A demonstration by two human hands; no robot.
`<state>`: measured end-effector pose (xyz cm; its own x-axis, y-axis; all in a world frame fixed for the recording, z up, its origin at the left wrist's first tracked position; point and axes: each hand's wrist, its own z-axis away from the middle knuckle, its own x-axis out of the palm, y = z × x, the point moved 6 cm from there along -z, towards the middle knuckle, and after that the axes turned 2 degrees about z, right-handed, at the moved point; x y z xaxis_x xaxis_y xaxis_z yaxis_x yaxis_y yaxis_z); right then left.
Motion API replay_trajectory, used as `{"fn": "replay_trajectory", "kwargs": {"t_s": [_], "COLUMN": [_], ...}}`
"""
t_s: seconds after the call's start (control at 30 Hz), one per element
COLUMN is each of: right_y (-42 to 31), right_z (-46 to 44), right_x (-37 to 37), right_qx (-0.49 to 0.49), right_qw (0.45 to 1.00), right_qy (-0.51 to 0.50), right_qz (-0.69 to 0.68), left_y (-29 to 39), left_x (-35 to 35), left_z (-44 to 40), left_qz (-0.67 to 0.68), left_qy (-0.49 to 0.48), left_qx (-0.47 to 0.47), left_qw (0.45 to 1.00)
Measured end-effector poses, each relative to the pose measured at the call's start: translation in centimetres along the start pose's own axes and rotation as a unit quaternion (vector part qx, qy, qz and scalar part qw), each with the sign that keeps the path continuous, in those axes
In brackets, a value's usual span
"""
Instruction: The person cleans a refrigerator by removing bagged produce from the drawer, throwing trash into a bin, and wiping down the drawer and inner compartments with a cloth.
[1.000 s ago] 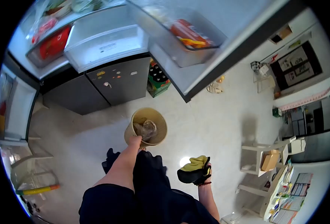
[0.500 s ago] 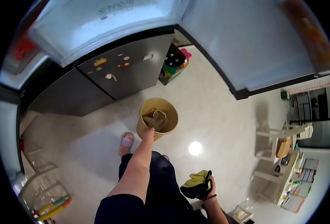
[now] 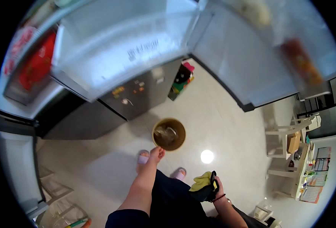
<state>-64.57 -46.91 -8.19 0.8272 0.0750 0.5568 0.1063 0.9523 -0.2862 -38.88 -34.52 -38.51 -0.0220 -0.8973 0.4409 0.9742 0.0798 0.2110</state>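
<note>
My left hand is just short of the near rim of a tan waste bin, its fingers loosely curled with nothing visible in them. The bin stands upright on the floor and has a clear plastic bag inside. On the right, my right hand grips a bunched yellow-and-black cloth, possibly a glove. A dark red bead bracelet circles that wrist.
An open fridge with a pale drawer and a wide door stands ahead. Magnets dot its grey lower front. A colourful box sits beside it. White chairs and a desk line the right side.
My left hand has drawn back from the bin's rim. The view has tilted up, showing more of the fridge inside, and the bin looks smaller. My right hand still holds the cloth.
</note>
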Motion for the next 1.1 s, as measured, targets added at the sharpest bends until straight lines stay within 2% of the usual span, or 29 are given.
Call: {"fn": "replay_trajectory", "kwargs": {"t_s": [0.03, 0.1, 0.17, 0.23, 0.37, 0.47, 0.57, 0.6, 0.67, 0.7, 0.77, 0.8, 0.9, 0.93, 0.97, 1.07, 1.1], "right_y": [-0.1, -0.4, -1.3, -1.4, -1.7, -1.9, -3.5, -4.4, -6.1, -6.9, -8.6, -9.2, -9.7, -9.7, -9.7, -10.6, -10.9], "right_z": [-0.5, -0.6, 1.4, 1.4, 3.9, 2.8, 4.2, 5.2, 5.5, 6.0, 9.7, 10.1, 10.0, 9.3, 8.8, 9.3, 8.7], "right_x": [1.6, 6.7, 12.4, 17.4, 24.8, 25.2, 28.1, 29.1, 30.7, 31.7, 36.7, 38.2, 41.6, 42.1, 42.4, 43.1, 42.9], "right_qx": [-0.003, 0.018, 0.02, 0.013, -0.037, -0.058, -0.072, -0.073, -0.08, -0.09, -0.088, -0.09, -0.077, -0.082, -0.064, -0.08, -0.085], "right_qw": [1.0, 0.997, 0.994, 0.982, 0.97, 0.969, 0.966, 0.972, 0.969, 0.968, 0.943, 0.933, 0.905, 0.913, 0.92, 0.929, 0.921], "right_qy": [-0.017, -0.079, -0.105, -0.189, -0.239, -0.237, -0.243, -0.213, -0.226, -0.228, -0.317, -0.346, -0.416, -0.397, -0.384, -0.356, -0.378], "right_qz": [-0.009, -0.006, 0.014, 0.021, 0.02, 0.032, -0.046, -0.061, -0.057, -0.056, -0.059, -0.048, -0.052, -0.048, -0.05, -0.062, -0.052], "left_y": [2.0, 5.7, 10.6, 16.0, 24.4, 27.5, 28.1, 27.5, 25.4, 24.0, 21.2, 20.4, 20.7, 21.7, 22.4, 24.2, 25.0], "left_x": [2.1, 4.9, 10.2, 14.0, 22.2, 28.1, 31.2, 31.6, 31.9, 31.8, 31.4, 31.2, 33.0, 33.2, 33.5, 34.2, 33.9], "left_z": [3.9, 10.3, 19.8, 25.6, 37.9, 46.0, 49.7, 49.6, 49.5, 49.5, 49.1, 49.1, 51.4, 51.4, 51.7, 52.6, 51.8], "left_qz": [0.004, -0.027, -0.086, -0.152, -0.252, -0.318, -0.39, -0.409, -0.446, -0.455, -0.425, -0.395, -0.358, -0.354, -0.335, -0.345, -0.363], "left_qy": [-0.034, -0.006, -0.067, -0.107, -0.21, -0.284, -0.356, -0.364, -0.375, -0.374, -0.373, -0.371, -0.419, -0.414, -0.394, -0.336, -0.32], "left_qx": [0.005, 0.018, 0.074, 0.158, 0.323, 0.402, 0.384, 0.352, 0.291, 0.225, 0.119, 0.096, 0.095, 0.106, 0.116, 0.218, 0.233], "left_qw": [0.999, 0.999, 0.991, 0.97, 0.888, 0.811, 0.757, 0.759, 0.759, 0.776, 0.816, 0.835, 0.829, 0.832, 0.848, 0.849, 0.843]}}
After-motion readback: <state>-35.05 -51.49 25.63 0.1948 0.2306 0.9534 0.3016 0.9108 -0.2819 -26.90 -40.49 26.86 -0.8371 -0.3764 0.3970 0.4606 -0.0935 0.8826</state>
